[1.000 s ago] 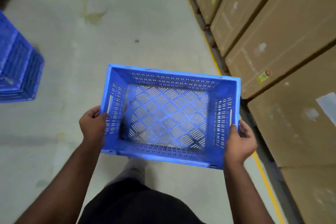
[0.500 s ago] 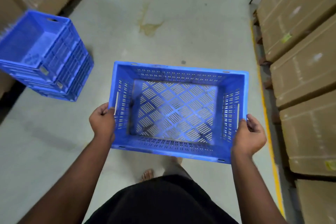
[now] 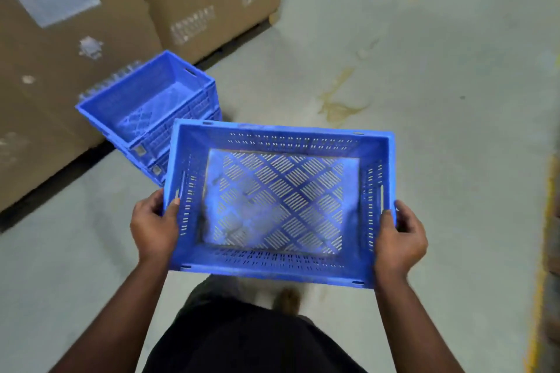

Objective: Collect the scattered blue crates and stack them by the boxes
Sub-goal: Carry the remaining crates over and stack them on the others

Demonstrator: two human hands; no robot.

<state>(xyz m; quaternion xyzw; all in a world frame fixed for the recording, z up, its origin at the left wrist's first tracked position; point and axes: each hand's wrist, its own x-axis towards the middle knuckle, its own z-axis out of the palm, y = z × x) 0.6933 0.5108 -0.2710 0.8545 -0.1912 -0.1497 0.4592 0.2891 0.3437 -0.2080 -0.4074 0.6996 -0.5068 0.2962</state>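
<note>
1. Nearest the camera, dark clothing point(image 3: 251, 339) fills the bottom of the view, with a blurred foot point(image 3: 288, 300) showing on the floor just beyond it.
2. The left hand point(image 3: 154, 228) grips the left short wall of a blue crate point(image 3: 280, 260), thumb hooked over the rim by the handle slot and fingers curled round the outside.
3. The right hand point(image 3: 400, 242) grips the opposite short wall the same way, thumb on the rim and fingers wrapped outside.
4. The held crate is carried level above the floor, open side up and empty (its base is a lattice of slotted diamonds, its walls pierced with rows of small slits, and dark scuffs mark the inside near the left wall).
5. Just beyond its far left corner, a stack of blue crates point(image 3: 145, 106) sits on the concrete floor point(image 3: 454, 130); the top one is nested at an angle and tilted, and it is empty too.
6. That stack stands right against large cardboard boxes point(image 3: 75, 39), which carry pale labels and tape patches.
7. A yellowish stain point(image 3: 339, 103) marks the floor to the right of the stack, and a yellow line point(image 3: 542, 266) runs along the right edge.
</note>
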